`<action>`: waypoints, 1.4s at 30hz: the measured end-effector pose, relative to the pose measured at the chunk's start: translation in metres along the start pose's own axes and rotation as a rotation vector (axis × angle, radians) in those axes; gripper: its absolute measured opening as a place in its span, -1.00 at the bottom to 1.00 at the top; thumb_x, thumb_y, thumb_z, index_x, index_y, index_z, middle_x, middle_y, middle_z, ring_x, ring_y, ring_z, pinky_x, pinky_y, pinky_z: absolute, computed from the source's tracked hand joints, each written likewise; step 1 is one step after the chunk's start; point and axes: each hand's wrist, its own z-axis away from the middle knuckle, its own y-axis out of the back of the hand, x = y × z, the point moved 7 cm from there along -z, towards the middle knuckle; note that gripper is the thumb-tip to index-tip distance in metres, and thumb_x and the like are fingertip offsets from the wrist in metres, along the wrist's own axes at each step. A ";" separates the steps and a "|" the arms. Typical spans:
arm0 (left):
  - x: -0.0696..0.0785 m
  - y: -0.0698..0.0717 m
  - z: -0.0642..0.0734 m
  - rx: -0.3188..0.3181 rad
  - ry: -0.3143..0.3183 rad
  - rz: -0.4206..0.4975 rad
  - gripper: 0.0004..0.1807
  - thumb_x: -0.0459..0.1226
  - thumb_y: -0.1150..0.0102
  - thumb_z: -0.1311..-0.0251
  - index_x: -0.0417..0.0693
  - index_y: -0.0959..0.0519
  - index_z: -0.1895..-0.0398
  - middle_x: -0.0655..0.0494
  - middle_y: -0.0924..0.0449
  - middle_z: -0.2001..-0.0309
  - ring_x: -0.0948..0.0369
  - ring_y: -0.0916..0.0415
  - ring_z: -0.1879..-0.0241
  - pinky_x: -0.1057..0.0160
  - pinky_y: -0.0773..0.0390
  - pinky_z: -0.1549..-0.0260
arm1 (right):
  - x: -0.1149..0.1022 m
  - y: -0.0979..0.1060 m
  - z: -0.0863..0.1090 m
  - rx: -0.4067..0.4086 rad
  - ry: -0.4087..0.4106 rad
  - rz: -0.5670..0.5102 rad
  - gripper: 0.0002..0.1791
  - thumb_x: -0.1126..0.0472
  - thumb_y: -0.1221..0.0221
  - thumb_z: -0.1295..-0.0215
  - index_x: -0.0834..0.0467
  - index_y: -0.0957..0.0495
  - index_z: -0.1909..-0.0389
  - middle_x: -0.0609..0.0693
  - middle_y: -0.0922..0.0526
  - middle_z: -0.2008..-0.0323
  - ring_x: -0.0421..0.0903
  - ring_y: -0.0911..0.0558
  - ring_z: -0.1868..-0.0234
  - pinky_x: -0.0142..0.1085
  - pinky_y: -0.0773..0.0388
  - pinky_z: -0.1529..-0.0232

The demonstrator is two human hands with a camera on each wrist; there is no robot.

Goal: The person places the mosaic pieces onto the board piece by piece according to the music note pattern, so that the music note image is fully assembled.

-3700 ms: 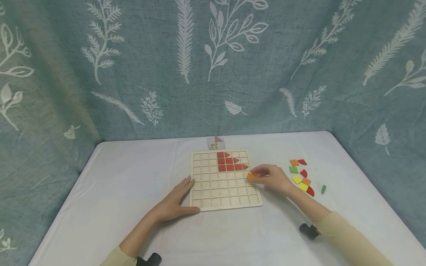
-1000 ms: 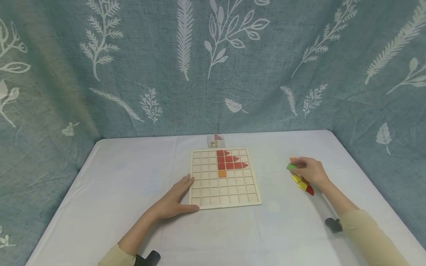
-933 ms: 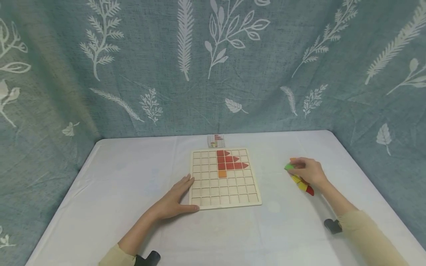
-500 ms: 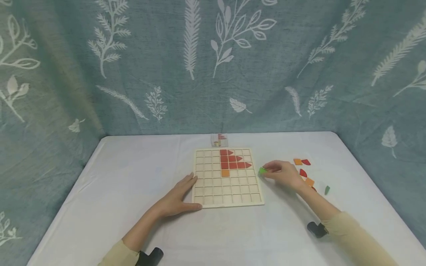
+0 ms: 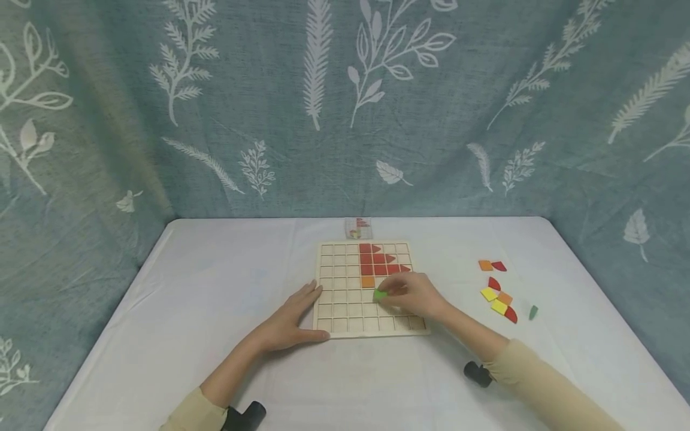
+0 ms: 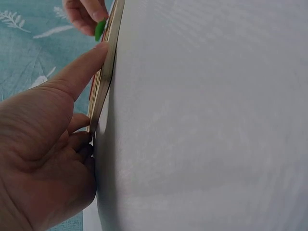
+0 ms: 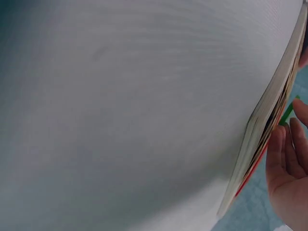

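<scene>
**Green tile [image 5: 380, 296] pinched over the grid board [image 5: 350, 326], near corner braced**

On my head feed, the right hand [image 5: 412, 294] has its fingers clamped on the green tile, held over the middle of the board, just to the near right of the orange square [image 5: 368, 282]. Both wrist views show the tile tipped; I cannot tell whether it touches the board. I take the fingertip pinch as a way to leave most of the tile free for fitting into a cell.

The left hand [image 5: 288, 322] has its fingers apart, lying along the board's left edge, with the thumb at the near left corner. That looks to me like a brace, so the board doesn't slide on the counter [image 5: 226, 257].

Red pieces [image 5: 374, 258] sit in cells toward the board's far edge, in three rows that lengthen toward me. Beyond that edge lies a small card [image 5: 358, 228] with a similar red pattern, presumably placed there to be read without lifting it.

The loose pieces [image 5: 499, 307], yellow, orange and red, lie between the board and the counter's right edge, I'd guess for easy reach by the right hand. A dark green sliver [image 5: 533, 312] lies apart, nearer that edge.
</scene>
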 end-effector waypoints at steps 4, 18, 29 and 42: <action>0.000 0.000 0.000 -0.004 0.003 0.001 0.07 0.05 -0.41 -0.04 -0.16 -0.07 -0.52 -0.09 0.16 -0.55 -0.09 0.26 -0.51 -0.18 0.08 -0.40 | -0.006 -0.007 -0.006 -0.005 0.038 0.025 -0.82 0.21 -0.37 -0.17 0.08 -0.71 0.19 -0.14 -0.71 0.22 -0.17 -0.66 0.15 -0.30 -0.62 0.07; 0.000 0.000 0.000 -0.003 0.006 0.000 0.08 0.06 -0.41 -0.03 -0.16 -0.07 -0.52 -0.09 0.15 -0.55 -0.08 0.25 -0.51 -0.17 0.08 -0.40 | -0.018 -0.013 -0.010 0.008 0.098 0.074 -0.85 0.34 -0.34 -0.16 0.13 -0.73 0.24 -0.11 -0.72 0.23 -0.13 -0.66 0.10 -0.29 -0.62 0.05; 0.000 0.001 -0.002 -0.005 0.003 -0.004 0.08 0.05 -0.41 -0.03 -0.17 -0.07 -0.52 -0.09 0.15 -0.55 -0.09 0.25 -0.51 -0.18 0.08 -0.40 | -0.008 -0.004 -0.006 0.012 0.001 0.019 -0.82 0.29 -0.34 -0.19 0.08 -0.72 0.17 -0.15 -0.72 0.21 -0.14 -0.66 0.09 -0.23 -0.60 -0.01; -0.002 0.000 -0.002 -0.007 0.000 -0.009 0.10 0.10 -0.40 -0.03 -0.15 -0.05 -0.53 -0.10 0.17 -0.55 -0.11 0.27 -0.51 -0.20 0.10 -0.40 | 0.057 0.072 0.036 0.194 -0.308 -0.082 -0.65 0.12 -0.30 -0.26 0.14 -0.64 -0.04 0.03 -0.68 0.07 -0.03 -0.60 0.05 -0.23 -0.57 0.10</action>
